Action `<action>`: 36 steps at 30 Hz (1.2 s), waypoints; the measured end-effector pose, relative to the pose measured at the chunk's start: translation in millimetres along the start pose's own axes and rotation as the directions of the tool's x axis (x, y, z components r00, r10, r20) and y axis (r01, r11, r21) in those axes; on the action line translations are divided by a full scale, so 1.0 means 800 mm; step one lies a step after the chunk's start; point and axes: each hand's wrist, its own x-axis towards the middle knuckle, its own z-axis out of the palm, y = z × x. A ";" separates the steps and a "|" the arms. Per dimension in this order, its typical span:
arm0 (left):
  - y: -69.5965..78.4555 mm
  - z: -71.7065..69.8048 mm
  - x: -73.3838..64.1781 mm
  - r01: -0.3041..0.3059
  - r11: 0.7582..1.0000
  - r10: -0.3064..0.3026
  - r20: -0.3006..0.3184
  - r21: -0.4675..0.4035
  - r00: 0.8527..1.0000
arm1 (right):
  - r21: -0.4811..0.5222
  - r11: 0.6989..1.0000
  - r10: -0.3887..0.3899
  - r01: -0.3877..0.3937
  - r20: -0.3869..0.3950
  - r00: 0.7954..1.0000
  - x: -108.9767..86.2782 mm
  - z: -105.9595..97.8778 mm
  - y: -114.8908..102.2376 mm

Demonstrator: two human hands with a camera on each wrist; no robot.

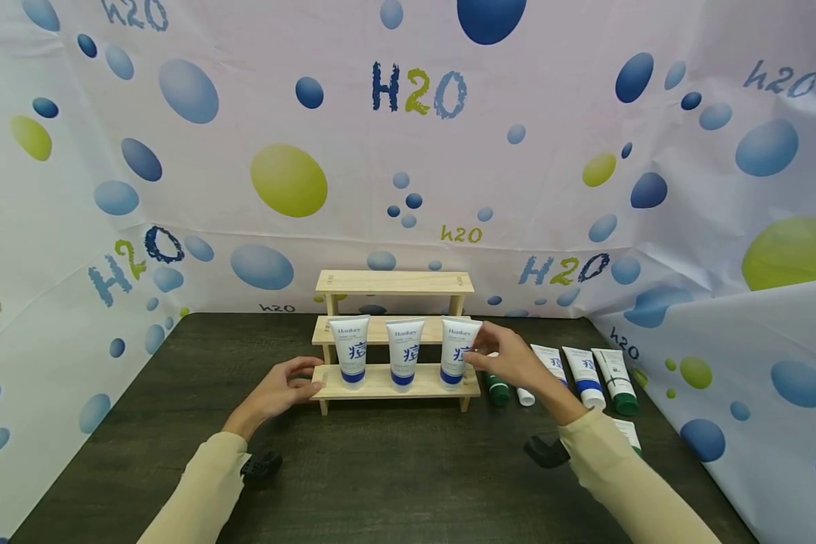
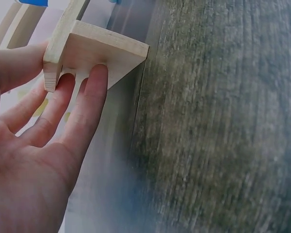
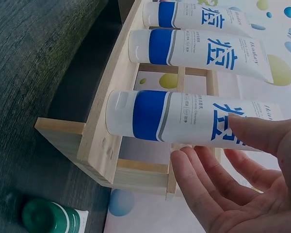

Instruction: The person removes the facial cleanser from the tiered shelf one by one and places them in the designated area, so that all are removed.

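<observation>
A light wooden three-step stand (image 1: 394, 283) is on the dark table. Three white cleanser tubes with blue bands stand cap-down on its lowest step: a left tube (image 1: 350, 351), a middle tube (image 1: 404, 351) and a right tube (image 3: 184, 116). My right hand (image 1: 510, 359) pinches the right tube near its upper end, the thumb on the printed front and the fingers behind. The cap of that tube meets the step. With my left hand (image 1: 282, 389) I hold the left end of the lowest step, thumb and fingertips on the wood (image 2: 104, 46).
Right of the stand lie several more tubes, among them a blue-banded tube (image 1: 582, 374), a green-capped tube (image 1: 617, 378) and another green cap (image 1: 498, 391) close to the stand. A printed sheet (image 1: 394, 189) hangs behind the table and along its sides.
</observation>
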 end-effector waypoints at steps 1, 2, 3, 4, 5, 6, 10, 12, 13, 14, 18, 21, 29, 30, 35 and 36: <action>0.000 0.000 0.000 -0.004 1.000 0.004 0.001 0.005 1.000 | -0.008 1.000 -0.001 0.001 -0.003 1.000 0.000 0.000 0.000; 0.001 0.000 0.000 -0.009 1.000 0.008 0.009 0.006 1.000 | -0.018 1.000 -0.001 0.001 -0.007 1.000 0.000 0.001 0.000; 0.001 0.000 0.000 -0.007 1.000 0.007 0.008 0.001 1.000 | -0.022 1.000 0.000 0.000 -0.010 1.000 0.000 0.002 -0.001; 0.001 0.001 0.000 -0.003 1.000 0.003 0.004 -0.004 1.000 | -0.021 1.000 0.002 -0.002 -0.010 1.000 0.001 0.002 -0.001; 0.001 0.001 0.000 0.002 1.000 -0.002 0.001 -0.010 1.000 | -0.017 1.000 0.003 -0.003 -0.009 1.000 0.001 0.003 -0.001; 0.000 0.001 0.000 0.004 1.000 -0.004 0.003 -0.014 1.000 | -0.014 1.000 0.006 -0.006 -0.009 1.000 0.001 0.004 -0.002; -0.001 0.002 0.002 0.032 0.998 -0.032 0.001 -0.048 0.999 | -0.007 1.000 0.011 -0.011 -0.014 1.000 0.002 0.008 -0.001; -0.002 0.002 0.002 0.034 0.998 -0.033 0.006 -0.059 0.999 | -0.005 1.000 0.007 -0.007 -0.017 1.000 0.003 0.010 0.000; -0.002 0.003 0.002 0.036 0.997 -0.036 0.006 -0.064 0.999 | -0.006 1.000 0.005 -0.005 -0.018 1.000 0.003 0.011 0.000; -0.003 0.003 0.002 0.038 0.997 -0.038 0.005 -0.068 0.999 | -0.007 1.000 0.003 -0.003 -0.020 1.000 0.003 0.011 0.000; -0.004 0.002 0.003 0.042 0.996 -0.041 0.005 -0.074 0.999 | -0.018 1.000 0.000 -0.001 -0.034 0.999 0.003 0.013 0.000; -0.004 0.002 0.004 0.041 0.997 -0.041 0.006 -0.067 0.999 | -0.026 1.000 -0.006 0.005 -0.047 0.999 0.003 0.014 0.000; -0.003 0.002 0.003 0.038 0.997 -0.038 0.006 -0.061 0.999 | -0.030 0.999 -0.027 0.025 -0.067 0.997 0.000 0.015 0.000; -0.003 0.002 0.002 0.040 0.997 -0.039 0.008 -0.064 0.999 | -0.030 0.999 -0.028 0.026 -0.069 0.997 0.000 0.015 0.000; -0.003 0.002 0.001 0.040 0.997 -0.039 0.016 -0.073 0.999 | -0.034 0.999 -0.020 0.017 -0.072 0.997 -0.001 0.014 0.000; -0.003 0.002 0.001 0.039 0.997 -0.038 0.016 -0.074 0.999 | -0.034 0.999 -0.016 0.014 -0.073 0.997 -0.001 0.014 0.000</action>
